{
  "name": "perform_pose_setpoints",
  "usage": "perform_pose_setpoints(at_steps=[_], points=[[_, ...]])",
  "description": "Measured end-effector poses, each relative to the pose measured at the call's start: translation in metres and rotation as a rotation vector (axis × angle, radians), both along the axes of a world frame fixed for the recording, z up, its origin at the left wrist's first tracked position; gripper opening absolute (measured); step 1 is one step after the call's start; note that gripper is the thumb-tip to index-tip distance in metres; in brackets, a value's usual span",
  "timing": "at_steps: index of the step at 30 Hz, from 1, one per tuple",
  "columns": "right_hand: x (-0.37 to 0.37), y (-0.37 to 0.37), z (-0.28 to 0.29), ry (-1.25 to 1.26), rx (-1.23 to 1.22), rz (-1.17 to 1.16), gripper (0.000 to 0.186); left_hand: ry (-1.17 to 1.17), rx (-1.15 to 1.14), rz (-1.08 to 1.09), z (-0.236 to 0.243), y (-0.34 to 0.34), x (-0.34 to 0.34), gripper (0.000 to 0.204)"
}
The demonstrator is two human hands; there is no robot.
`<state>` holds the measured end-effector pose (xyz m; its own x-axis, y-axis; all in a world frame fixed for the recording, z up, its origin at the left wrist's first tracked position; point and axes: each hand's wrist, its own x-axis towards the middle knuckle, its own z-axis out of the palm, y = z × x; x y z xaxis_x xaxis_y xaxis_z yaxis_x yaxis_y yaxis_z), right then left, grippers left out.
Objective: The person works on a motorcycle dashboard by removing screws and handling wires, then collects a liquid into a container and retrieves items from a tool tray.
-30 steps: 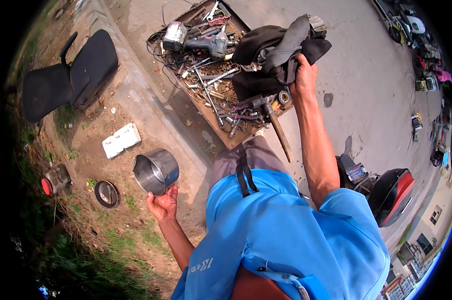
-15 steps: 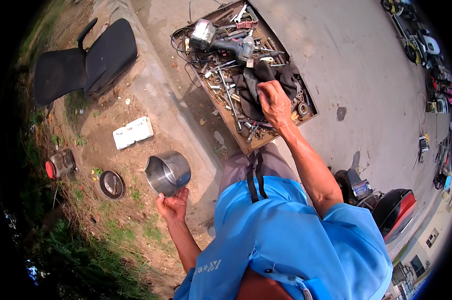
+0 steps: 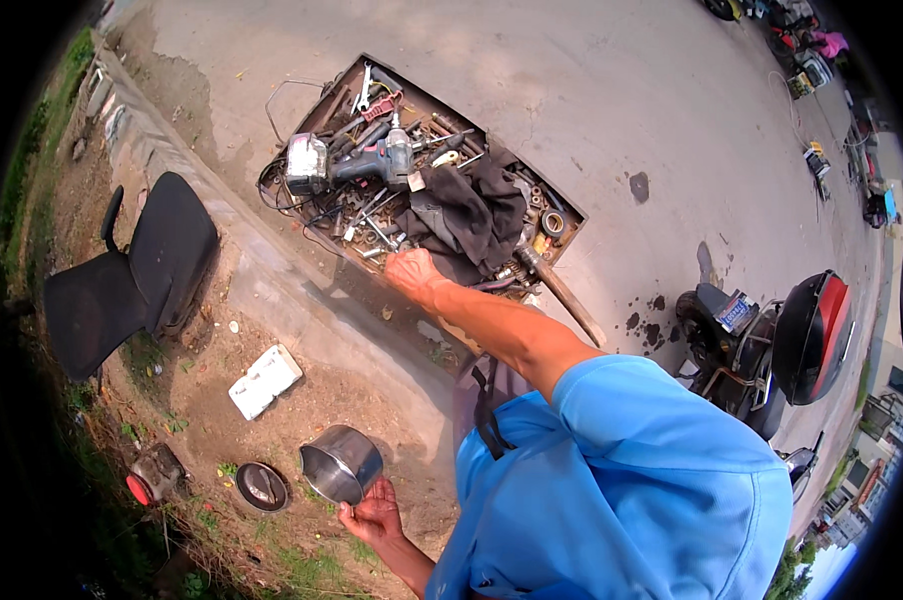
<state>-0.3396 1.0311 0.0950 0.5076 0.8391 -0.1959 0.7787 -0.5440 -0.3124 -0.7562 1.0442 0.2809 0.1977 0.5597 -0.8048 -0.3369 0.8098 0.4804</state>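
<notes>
A steel pot (image 3: 346, 464) is tilted on its side in my left hand (image 3: 377, 515), whose fingers grip its lower rim. My right hand (image 3: 414, 272) is closed at the near left edge of the metal tool tray (image 3: 572, 238). Its curled fingers meet the lower end of a chrome bar-like tool (image 3: 380, 232); what they hold is hidden. Beside that hand a crumpled dark cloth (image 3: 464, 215) lies over the tools. A cordless impact wrench (image 3: 377, 162) rests further back in the tray. A wooden-handled hammer (image 3: 564, 292) sticks out over its near right edge.
A black office chair (image 3: 162, 265) lies beyond the concrete kerb (image 3: 282, 290). On the dirt at left are a white foam block (image 3: 266, 381), a round dark pan (image 3: 262, 487) and a red-lidded jar (image 3: 155, 474). A parked motorbike (image 3: 737, 360) stands at right.
My right hand has let go of the dark cloth and moved left to the tray's near edge. The cloth now lies spread over the tools. The whole view has shifted; my left hand keeps the pot.
</notes>
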Motion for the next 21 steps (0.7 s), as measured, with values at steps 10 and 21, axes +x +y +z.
perform_pose_setpoints(at_steps=[10, 21], points=[[-0.014, 0.010, -0.005, 0.199, 0.235, -0.240, 0.015, -0.029, 0.069, -0.082, 0.012, 0.022, 0.012, 0.076], [-0.049, -0.127, 0.164, 0.999, 1.117, -0.652, 0.023, -0.180, 0.106, -0.498, 0.012, 0.025, 0.087, 0.074]])
